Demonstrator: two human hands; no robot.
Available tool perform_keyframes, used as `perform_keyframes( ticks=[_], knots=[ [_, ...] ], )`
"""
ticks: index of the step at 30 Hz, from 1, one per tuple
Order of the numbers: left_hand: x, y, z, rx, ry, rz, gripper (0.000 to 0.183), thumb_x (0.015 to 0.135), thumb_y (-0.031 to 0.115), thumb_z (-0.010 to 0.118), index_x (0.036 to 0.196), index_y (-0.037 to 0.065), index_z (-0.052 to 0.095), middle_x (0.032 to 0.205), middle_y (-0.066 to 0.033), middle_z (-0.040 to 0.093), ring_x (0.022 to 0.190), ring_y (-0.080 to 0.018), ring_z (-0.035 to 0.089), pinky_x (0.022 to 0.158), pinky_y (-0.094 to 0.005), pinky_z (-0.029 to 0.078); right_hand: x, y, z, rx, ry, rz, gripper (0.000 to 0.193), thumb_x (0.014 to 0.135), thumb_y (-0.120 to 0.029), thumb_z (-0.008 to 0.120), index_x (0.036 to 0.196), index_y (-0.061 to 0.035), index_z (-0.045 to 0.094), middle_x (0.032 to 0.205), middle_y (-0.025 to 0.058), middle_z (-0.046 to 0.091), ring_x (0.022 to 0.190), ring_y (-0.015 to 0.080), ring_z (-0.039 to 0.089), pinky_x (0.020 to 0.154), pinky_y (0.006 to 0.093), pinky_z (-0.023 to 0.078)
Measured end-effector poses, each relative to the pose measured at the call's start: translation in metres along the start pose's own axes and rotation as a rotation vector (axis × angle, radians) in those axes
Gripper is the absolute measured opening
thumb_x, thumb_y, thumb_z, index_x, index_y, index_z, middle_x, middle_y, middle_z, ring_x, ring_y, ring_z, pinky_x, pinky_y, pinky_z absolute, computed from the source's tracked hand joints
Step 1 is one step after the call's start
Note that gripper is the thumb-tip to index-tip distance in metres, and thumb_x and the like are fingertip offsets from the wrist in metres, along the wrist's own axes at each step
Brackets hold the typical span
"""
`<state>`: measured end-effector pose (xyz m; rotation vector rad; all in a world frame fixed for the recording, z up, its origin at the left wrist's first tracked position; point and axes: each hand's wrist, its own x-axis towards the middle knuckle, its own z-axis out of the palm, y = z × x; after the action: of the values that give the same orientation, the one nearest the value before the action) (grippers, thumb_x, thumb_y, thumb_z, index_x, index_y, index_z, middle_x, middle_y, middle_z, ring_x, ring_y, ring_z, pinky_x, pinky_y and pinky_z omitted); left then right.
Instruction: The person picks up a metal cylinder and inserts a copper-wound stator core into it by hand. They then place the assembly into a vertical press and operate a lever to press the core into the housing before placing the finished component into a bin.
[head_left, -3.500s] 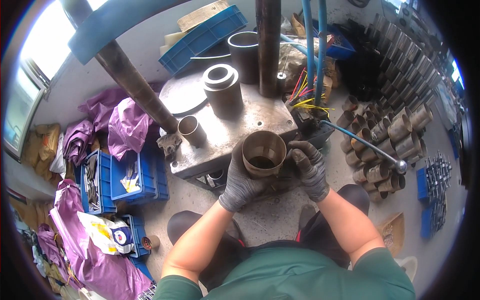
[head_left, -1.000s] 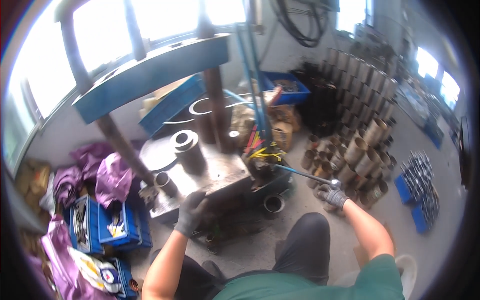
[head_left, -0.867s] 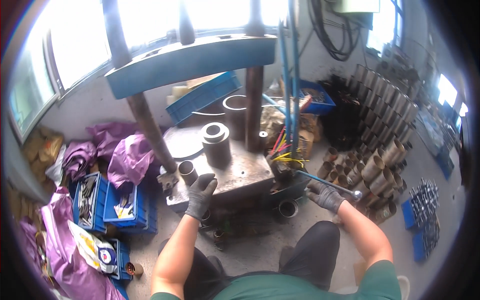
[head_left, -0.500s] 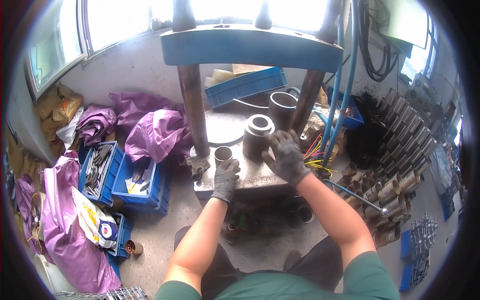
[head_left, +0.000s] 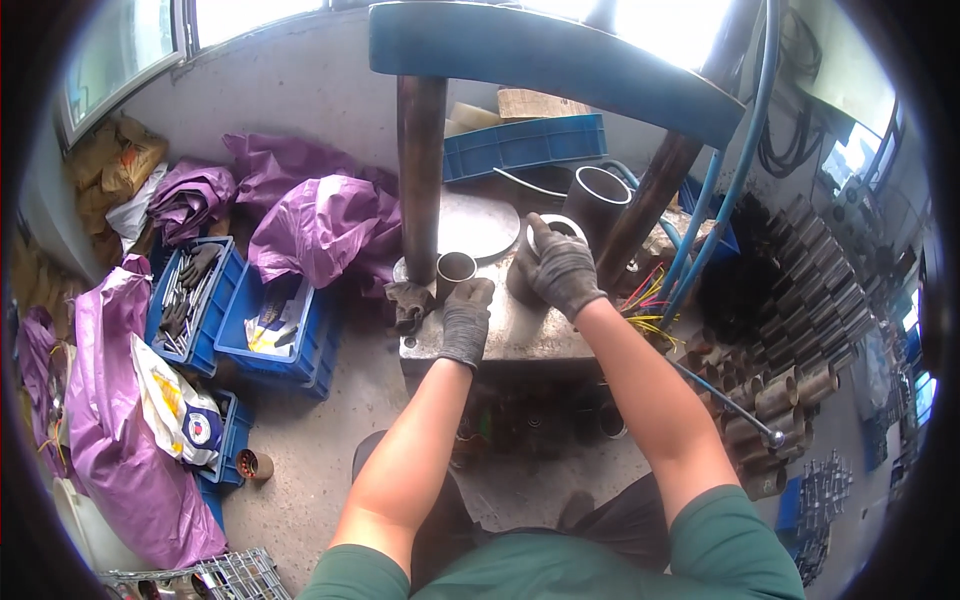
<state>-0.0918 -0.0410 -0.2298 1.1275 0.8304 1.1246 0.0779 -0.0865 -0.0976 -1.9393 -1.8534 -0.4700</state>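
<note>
On a worn metal press bed (head_left: 535, 346) stand three hollow cylinders. The left hand (head_left: 466, 325), gloved, fingers curled, touches a small thin-walled brown tube (head_left: 456, 270) near the left edge; whether it grips is unclear. The gloved right hand (head_left: 563, 268), half-open, curves over a thicker, pale-rimmed cylinder (head_left: 521, 277). Behind are one wide dark tube (head_left: 597, 213) and one round plate (head_left: 480, 226). Bare metal separates the hands, reaching the front edge.

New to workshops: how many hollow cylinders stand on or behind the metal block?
3: a small tube at the left hand, a thick cylinder at the right hand, a wide tube behind it. Others may be hidden.
</note>
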Motion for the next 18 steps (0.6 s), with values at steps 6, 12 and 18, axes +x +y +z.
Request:
perform_keyframes(
  ticks=[6,12,18],
  knots=[
    [-0.007,0.009,-0.003,-0.063,0.094,0.017,0.027,0.097,0.023,0.075,0.108,-0.001,0.074,0.097,-0.0073,0.073,0.092,-0.0158,0.062,0.086,-0.0341,0.051,-0.055,-0.009,-0.016,0.213,-0.056,0.250,0.089,0.090,-0.037,0.080,0.162,-0.0079,0.036,0.112,0.0289,0.072,0.105,0.0441,0.072,0.103,0.0485,0.052],
    [-0.008,0.004,0.025,0.125,0.035,0.087,0.031,0.100,0.024,0.074,0.123,0.003,0.070,0.109,-0.0068,0.072,0.100,-0.0148,0.068,0.083,-0.0295,0.055,-0.117,0.068,0.030,1.036,0.193,0.465,0.078,0.092,-0.009,0.079,0.159,-0.0109,0.038,0.142,0.0181,0.055,0.128,0.0329,0.058,0.113,0.0420,0.047],
    [-0.020,0.005,0.041,0.258,-0.138,0.131,0.052,0.099,0.026,0.073,0.143,0.004,0.057,0.116,-0.0166,0.075,0.100,-0.0255,0.073,0.094,-0.0375,0.057,-0.162,0.094,0.007,1.536,0.115,0.662,0.077,0.089,-0.010,0.080,0.156,-0.0119,0.043,0.141,0.0125,0.054,0.129,0.0275,0.055,0.113,0.0398,0.047]
  ],
)
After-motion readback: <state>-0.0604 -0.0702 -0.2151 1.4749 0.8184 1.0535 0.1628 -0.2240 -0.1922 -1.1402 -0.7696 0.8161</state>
